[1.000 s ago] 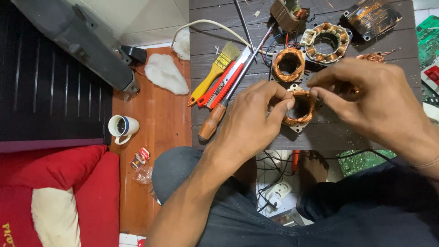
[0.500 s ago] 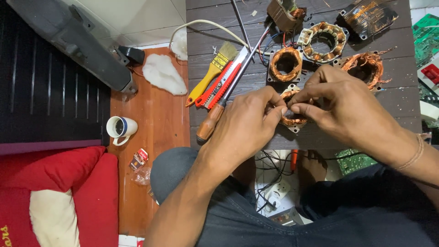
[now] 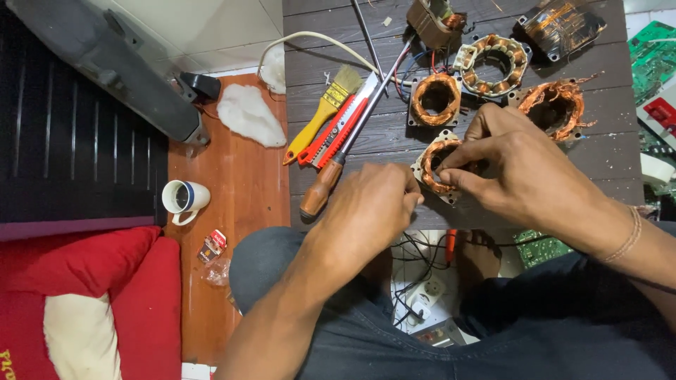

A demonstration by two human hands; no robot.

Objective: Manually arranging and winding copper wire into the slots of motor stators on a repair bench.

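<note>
Both hands' grip on copper-wound stator (image 3: 431, 167), left hand (image 3: 372, 211), right hand (image 3: 517, 165), dark bench (image 3: 380, 141)

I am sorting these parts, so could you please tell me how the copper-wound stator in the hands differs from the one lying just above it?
The held stator is gripped by the right hand, with the left hand at its edge; the upper stator lies untouched on the dark table. The held one is partly hidden by fingers; the upper one shows its whole ring. Both have copper windings around a round opening.
</note>
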